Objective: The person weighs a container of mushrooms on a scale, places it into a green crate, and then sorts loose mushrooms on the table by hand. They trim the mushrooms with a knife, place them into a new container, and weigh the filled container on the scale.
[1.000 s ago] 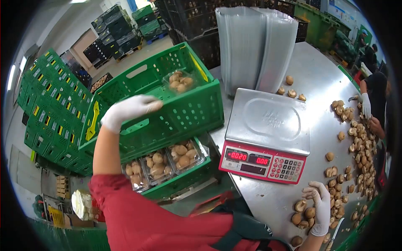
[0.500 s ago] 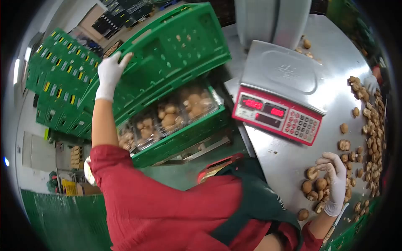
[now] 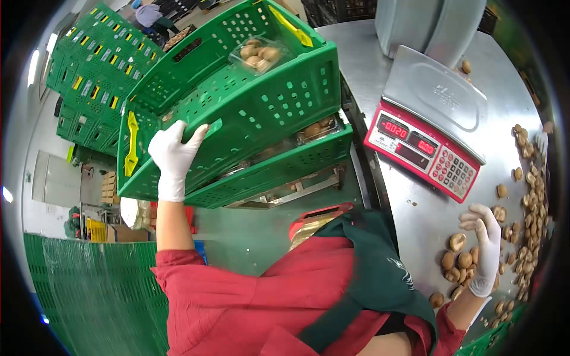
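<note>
My gloved left hand (image 3: 175,155) grips the near rim of the upper green crate (image 3: 270,95). A clear pack of brown mushrooms (image 3: 259,54) lies in the far right part of that crate. Beneath it is a lower green crate (image 3: 279,169), with packed mushrooms (image 3: 319,129) partly showing. Over the steel table, my gloved right hand (image 3: 484,246) has its fingers bent and apart, with nothing visible in them. Loose mushrooms (image 3: 465,260) lie beside it.
A red and white scale (image 3: 421,148) with a steel plate stands on the steel table (image 3: 395,216). Grey containers (image 3: 415,26) are behind it. Stacked green crates (image 3: 98,89) stand at the left. Another person (image 3: 151,16) is in the background; a co-worker's gloved hand (image 3: 541,144) is at far right.
The upper crate has tipped down toward me over the lower one, showing its inside and the mushroom pack. My left hand has moved down with its rim. The view has shifted.
</note>
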`<state>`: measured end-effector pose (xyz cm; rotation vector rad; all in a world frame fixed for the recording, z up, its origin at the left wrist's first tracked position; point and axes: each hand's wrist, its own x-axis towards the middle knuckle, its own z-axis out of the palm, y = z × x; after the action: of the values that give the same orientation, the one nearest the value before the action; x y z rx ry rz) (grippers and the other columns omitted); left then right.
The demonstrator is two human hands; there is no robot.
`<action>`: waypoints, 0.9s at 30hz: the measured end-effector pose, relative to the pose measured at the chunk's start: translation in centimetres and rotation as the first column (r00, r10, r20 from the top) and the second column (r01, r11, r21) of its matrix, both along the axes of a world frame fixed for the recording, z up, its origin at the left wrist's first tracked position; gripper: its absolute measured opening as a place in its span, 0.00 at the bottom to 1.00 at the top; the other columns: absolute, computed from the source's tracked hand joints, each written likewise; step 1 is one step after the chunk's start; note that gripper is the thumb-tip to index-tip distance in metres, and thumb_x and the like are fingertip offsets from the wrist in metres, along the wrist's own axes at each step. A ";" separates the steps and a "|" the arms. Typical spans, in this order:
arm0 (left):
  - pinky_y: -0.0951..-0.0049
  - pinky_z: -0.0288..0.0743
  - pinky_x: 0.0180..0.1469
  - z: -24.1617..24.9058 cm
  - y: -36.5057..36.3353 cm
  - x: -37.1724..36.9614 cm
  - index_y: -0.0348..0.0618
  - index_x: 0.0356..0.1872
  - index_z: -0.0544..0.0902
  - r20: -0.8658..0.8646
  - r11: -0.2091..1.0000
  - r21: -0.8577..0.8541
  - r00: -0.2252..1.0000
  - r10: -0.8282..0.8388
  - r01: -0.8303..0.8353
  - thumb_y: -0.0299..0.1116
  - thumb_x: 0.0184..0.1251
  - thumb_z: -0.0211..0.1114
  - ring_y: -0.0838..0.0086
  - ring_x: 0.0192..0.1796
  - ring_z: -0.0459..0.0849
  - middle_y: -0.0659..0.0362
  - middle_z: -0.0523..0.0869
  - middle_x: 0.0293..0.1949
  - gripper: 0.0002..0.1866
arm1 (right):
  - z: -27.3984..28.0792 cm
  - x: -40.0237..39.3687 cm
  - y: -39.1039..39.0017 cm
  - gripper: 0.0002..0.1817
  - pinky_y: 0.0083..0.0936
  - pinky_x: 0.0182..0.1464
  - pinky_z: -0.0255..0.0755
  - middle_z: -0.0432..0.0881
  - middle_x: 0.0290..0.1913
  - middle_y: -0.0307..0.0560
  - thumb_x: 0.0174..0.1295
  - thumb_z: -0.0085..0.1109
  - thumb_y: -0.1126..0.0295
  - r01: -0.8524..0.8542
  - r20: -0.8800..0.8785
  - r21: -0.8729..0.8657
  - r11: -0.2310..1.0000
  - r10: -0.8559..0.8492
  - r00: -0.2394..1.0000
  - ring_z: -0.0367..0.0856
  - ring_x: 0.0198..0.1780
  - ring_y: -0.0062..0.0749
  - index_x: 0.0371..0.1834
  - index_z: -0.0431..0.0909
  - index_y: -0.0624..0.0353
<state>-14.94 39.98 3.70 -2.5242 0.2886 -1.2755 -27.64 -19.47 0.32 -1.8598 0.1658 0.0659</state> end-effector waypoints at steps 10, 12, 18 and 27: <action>0.67 0.63 0.23 0.1 -0.5 -1.1 0.48 0.22 0.79 -0.017 0.985 0.000 0.985 -0.171 0.171 0.51 0.48 0.80 0.63 0.18 0.69 0.59 0.74 0.15 0.21 | 0.3 -1.6 1.0 0.20 0.26 0.52 0.75 0.84 0.44 0.50 0.71 0.58 0.62 -0.023 -0.015 0.084 0.996 0.025 1.000 0.81 0.44 0.29 0.56 0.75 0.69; 0.66 0.63 0.24 0.2 -0.6 -1.8 0.47 0.23 0.79 -0.073 0.982 -0.043 0.980 -0.185 0.182 0.47 0.58 0.74 0.61 0.19 0.69 0.59 0.74 0.17 0.18 | 0.3 -1.9 0.8 0.22 0.26 0.52 0.75 0.84 0.43 0.50 0.71 0.59 0.60 -0.021 -0.004 0.089 0.996 0.021 1.000 0.81 0.45 0.29 0.56 0.75 0.69; 0.62 0.64 0.27 4.6 -1.7 -0.4 0.41 0.24 0.75 -0.419 0.958 -0.274 0.886 -0.200 0.087 0.44 0.69 0.62 0.55 0.22 0.71 0.50 0.72 0.19 0.19 | -0.8 -2.3 -0.3 0.21 0.24 0.51 0.74 0.84 0.43 0.49 0.70 0.60 0.62 0.034 -0.051 0.128 0.991 -0.028 0.998 0.81 0.43 0.27 0.56 0.75 0.69; 0.51 0.86 0.41 3.1 -7.8 25.2 0.44 0.77 0.54 -0.988 0.755 -0.135 0.143 -0.056 -0.641 0.68 0.66 0.57 0.52 0.48 0.88 0.47 0.82 0.56 0.49 | 1.2 -7.6 -1.5 0.14 0.24 0.51 0.75 0.84 0.43 0.49 0.68 0.56 0.74 0.373 -0.038 0.032 0.927 -0.372 0.928 0.82 0.45 0.28 0.54 0.76 0.70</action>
<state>10.29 32.17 6.82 -3.2323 -0.4908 0.8003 -35.28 -21.00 1.56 -1.7601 0.5338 -0.1646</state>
